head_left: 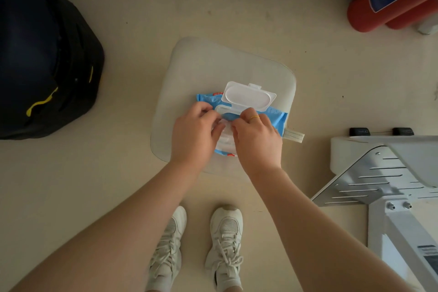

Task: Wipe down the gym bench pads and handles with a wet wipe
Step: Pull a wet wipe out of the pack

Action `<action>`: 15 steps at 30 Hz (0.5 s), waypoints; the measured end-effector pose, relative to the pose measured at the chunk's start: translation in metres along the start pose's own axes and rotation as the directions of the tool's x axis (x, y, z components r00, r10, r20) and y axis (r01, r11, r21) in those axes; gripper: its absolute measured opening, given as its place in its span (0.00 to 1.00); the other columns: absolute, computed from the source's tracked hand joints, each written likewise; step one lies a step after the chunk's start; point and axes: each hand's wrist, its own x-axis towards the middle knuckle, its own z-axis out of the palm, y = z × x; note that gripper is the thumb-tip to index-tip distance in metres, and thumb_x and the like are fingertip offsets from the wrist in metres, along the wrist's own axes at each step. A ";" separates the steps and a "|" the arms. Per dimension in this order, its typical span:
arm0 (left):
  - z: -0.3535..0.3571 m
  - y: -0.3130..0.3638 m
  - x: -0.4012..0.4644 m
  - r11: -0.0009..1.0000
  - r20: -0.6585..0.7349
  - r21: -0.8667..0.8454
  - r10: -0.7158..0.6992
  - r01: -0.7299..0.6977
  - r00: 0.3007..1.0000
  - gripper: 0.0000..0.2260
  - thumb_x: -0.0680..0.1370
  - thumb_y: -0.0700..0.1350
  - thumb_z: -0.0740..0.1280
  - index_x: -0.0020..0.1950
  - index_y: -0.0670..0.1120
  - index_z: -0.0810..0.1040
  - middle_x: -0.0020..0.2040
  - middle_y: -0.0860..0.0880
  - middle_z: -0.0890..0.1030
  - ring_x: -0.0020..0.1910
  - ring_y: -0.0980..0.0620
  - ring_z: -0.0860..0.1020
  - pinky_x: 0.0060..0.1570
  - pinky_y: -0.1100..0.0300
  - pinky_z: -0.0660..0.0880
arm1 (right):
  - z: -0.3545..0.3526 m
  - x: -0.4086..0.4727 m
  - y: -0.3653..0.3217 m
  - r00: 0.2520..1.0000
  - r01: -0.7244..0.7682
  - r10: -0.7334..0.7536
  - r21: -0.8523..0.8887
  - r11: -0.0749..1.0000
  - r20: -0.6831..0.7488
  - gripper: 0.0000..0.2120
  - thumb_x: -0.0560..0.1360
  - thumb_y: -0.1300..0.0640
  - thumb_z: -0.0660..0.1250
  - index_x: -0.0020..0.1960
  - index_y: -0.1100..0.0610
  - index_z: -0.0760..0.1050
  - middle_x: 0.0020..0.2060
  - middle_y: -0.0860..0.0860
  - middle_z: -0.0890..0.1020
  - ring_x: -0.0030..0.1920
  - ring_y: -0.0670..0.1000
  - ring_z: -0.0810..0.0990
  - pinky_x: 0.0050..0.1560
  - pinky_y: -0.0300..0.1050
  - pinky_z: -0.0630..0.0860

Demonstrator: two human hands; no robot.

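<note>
A wet wipe is being drawn from the opened pack.
The wipes pack (239,121) is pinned on the stool seat (201,66) under both hands; left hand (196,135) and right hand (257,140) fingers (245,114) seemingly pinch together at the opening, lid (248,96) flipped beyond them.

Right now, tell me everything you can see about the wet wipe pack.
The wet wipe pack is a soft blue plastic pouch with white lettering and a rigid white flip lid, hinged open and tilted away from the person. It lies flat on a pale cushion. The left hand and right hand both rest on it, fingers at the opening.
</note>
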 end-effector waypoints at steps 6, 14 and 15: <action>0.001 -0.004 0.000 0.999 -0.014 -0.012 0.039 -0.039 0.999 0.08 0.71 0.44 0.66 0.42 0.40 0.80 0.44 0.43 0.79 0.31 0.44 0.77 0.34 0.53 0.76 | 0.006 0.002 -0.001 1.000 0.013 -0.013 -0.129 0.992 0.004 0.17 0.48 0.69 0.77 0.28 0.60 0.71 0.32 0.54 0.76 0.25 0.54 0.70 0.25 0.39 0.60; -0.002 -0.002 0.001 0.999 0.013 -0.002 0.037 -0.037 0.999 0.08 0.71 0.44 0.66 0.42 0.40 0.80 0.43 0.43 0.79 0.33 0.43 0.77 0.35 0.53 0.75 | 0.013 0.001 0.007 0.987 0.069 -0.074 -0.044 0.997 -0.144 0.11 0.58 0.68 0.72 0.31 0.61 0.70 0.31 0.55 0.75 0.25 0.54 0.71 0.22 0.41 0.68; -0.002 -0.001 0.001 0.999 0.016 -0.006 0.031 -0.031 0.999 0.09 0.71 0.44 0.65 0.42 0.40 0.80 0.43 0.43 0.79 0.34 0.43 0.77 0.35 0.53 0.75 | 0.014 0.000 0.010 0.982 0.087 -0.085 0.000 0.996 -0.166 0.07 0.62 0.67 0.69 0.31 0.61 0.70 0.32 0.55 0.75 0.26 0.54 0.71 0.21 0.42 0.69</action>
